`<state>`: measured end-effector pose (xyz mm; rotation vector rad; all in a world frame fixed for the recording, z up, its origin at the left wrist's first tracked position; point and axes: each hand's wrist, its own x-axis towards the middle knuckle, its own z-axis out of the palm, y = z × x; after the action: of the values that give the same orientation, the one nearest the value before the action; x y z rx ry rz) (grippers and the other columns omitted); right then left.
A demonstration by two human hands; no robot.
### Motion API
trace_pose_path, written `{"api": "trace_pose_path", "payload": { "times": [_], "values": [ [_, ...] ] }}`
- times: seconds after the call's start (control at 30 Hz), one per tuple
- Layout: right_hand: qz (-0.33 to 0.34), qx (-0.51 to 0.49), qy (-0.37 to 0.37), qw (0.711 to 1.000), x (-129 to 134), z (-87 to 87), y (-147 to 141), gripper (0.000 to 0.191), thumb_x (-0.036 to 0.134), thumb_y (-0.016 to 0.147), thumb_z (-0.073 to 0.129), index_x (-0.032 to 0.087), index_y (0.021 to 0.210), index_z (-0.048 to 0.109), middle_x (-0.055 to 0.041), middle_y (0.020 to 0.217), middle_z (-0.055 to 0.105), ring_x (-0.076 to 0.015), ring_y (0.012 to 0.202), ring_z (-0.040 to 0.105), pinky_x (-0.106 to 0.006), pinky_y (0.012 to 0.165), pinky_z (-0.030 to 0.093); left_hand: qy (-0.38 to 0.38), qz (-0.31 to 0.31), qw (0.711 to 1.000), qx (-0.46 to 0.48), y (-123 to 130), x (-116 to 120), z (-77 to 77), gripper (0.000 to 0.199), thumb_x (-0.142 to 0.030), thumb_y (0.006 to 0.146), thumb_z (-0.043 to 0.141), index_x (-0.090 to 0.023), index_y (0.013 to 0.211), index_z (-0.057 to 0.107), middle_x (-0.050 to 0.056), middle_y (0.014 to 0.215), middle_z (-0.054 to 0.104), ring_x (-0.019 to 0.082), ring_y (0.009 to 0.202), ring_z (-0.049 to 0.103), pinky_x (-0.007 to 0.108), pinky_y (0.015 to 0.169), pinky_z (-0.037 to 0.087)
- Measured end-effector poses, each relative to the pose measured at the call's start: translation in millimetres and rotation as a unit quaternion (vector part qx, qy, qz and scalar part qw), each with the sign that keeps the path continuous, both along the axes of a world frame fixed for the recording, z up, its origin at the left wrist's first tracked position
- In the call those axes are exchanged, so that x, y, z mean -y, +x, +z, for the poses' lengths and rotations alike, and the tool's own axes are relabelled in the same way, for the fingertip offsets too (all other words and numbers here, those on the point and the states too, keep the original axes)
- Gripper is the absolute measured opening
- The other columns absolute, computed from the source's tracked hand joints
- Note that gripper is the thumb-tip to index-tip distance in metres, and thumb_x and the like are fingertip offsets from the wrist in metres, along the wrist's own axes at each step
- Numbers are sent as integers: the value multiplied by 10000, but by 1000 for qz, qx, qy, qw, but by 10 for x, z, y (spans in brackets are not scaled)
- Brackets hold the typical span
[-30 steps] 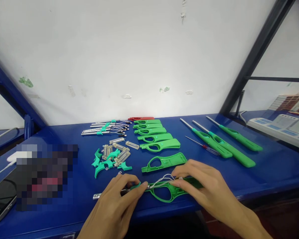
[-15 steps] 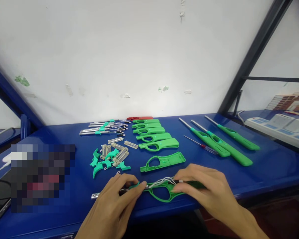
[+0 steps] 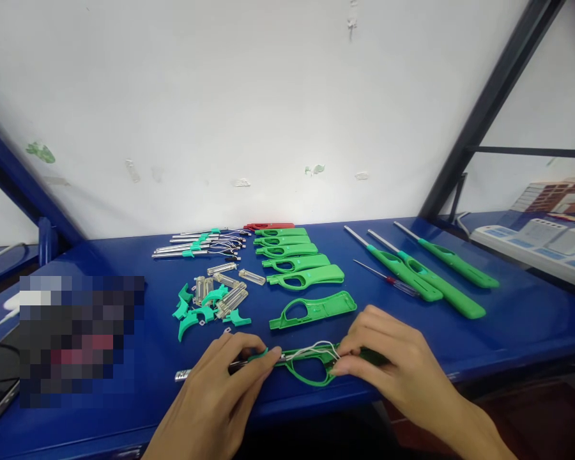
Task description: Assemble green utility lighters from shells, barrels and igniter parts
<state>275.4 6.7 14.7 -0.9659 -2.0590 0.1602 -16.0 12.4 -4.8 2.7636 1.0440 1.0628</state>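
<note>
A green lighter shell half [image 3: 311, 381] lies open side up near the table's front edge. My left hand [image 3: 225, 377] is closed around the metal lighter tube [image 3: 182, 375], pinching it where it meets the shell's narrow end. White wires [image 3: 316, 346] run from there across the shell's trigger opening to my right hand [image 3: 388, 358]. Thumb and forefinger of that hand pinch the small dark igniter [image 3: 334, 365] at the wires' end, mostly hidden by the fingers. Just behind lies a matching green shell half [image 3: 321, 310], inside facing up.
Teal triggers [image 3: 186, 316] and clear fuel tanks [image 3: 232, 299] are heaped behind my left hand. Several wired tubes [image 3: 182, 249], green shells [image 3: 306, 276] and a red shell [image 3: 273, 226] line the back. Assembled lighters [image 3: 445, 287] and a screwdriver [image 3: 388, 279] lie right.
My right hand has shifted and tilted the igniter down toward the shell, and its fingers now cover more of it. The wires bow differently. My left hand stays nearly still.
</note>
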Motion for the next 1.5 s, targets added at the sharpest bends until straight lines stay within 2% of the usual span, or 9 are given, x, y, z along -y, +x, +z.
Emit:
{"api": "trace_pose_path", "payload": {
  "times": [0.23, 0.4, 0.53, 0.8, 0.97, 1.1, 1.17, 1.3, 1.5],
  "values": [
    [19, 33, -20, 999, 43, -94, 58, 205, 383, 1027, 724, 225, 897, 723, -1, 819, 736, -154, 728, 640, -303, 697, 488, -6, 1, 1000, 0, 3, 7, 16, 377, -150, 1126, 473, -286, 1426, 656, 67, 1143, 664, 169, 961, 705, 266, 790, 611],
    [31, 50, -62, 996, 91, -56, 120, 83, 316, 1055, 697, 256, 1036, 752, -8, 943, 771, -172, 853, 696, -309, 801, 531, -4, -2, 1000, 4, 10, 0, 18, 379, -137, 1123, 474, -276, 1426, 655, 66, 1148, 658, 164, 956, 701, 267, 792, 608],
    [42, 50, -94, 993, 100, -19, 140, 81, 279, 1074, 665, 278, 1043, 740, 19, 991, 775, -153, 903, 705, -289, 855, 535, -1, 0, 1000, -1, 5, 3, 16, 380, -143, 1126, 476, -285, 1431, 652, 63, 1147, 650, 167, 963, 694, 269, 788, 602],
    [58, 29, -65, 996, 63, -57, 126, 69, 271, 1073, 671, 259, 1080, 738, 27, 953, 780, -139, 845, 686, -283, 796, 502, 0, 1, 1000, -13, -5, 1, -11, 402, -151, 1134, 454, -306, 1464, 624, 62, 1166, 641, 167, 965, 682, 273, 801, 599],
    [58, 25, -78, 995, 65, -80, 131, 60, 265, 1069, 681, 271, 1084, 739, 39, 964, 773, -129, 849, 675, -282, 806, 486, -17, 7, 1000, -21, -16, 7, -20, 420, -151, 1126, 465, -318, 1490, 592, 65, 1187, 638, 186, 995, 684, 300, 825, 611],
    [52, 20, -86, 995, 72, -80, 127, 57, 272, 1071, 681, 287, 1084, 735, 55, 957, 757, -116, 855, 665, -273, 812, 481, -37, 4, 998, -57, -27, 1, -15, 532, -61, 1090, 420, -334, 1531, 538, 73, 1221, 625, 191, 1026, 704, 358, 892, 629],
    [49, 22, -87, 995, 74, -74, 122, 60, 278, 1074, 678, 288, 1081, 737, 57, 950, 752, -114, 853, 663, -270, 810, 483, -34, 5, 997, -73, -22, -3, -3, 579, -20, 1057, 394, -346, 1506, 556, 75, 1220, 626, 200, 1002, 708, 384, 873, 643],
    [48, 19, -81, 995, 71, -65, 112, 57, 288, 1066, 689, 284, 1057, 745, 52, 934, 753, -118, 843, 661, -264, 786, 491, -6, 6, 998, -70, 11, -3, 34, 533, -17, 1032, 399, -337, 1384, 639, 74, 1162, 642, 205, 928, 702, 377, 799, 661],
    [53, 4, -71, 996, 62, -96, 132, 43, 273, 1044, 721, 280, 1062, 759, 41, 942, 773, -126, 851, 673, -254, 781, 514, -7, 6, 998, -63, 5, -7, 25, 526, -13, 1036, 386, -320, 1387, 628, 80, 1170, 634, 191, 957, 717, 371, 853, 657]
  ]
}}
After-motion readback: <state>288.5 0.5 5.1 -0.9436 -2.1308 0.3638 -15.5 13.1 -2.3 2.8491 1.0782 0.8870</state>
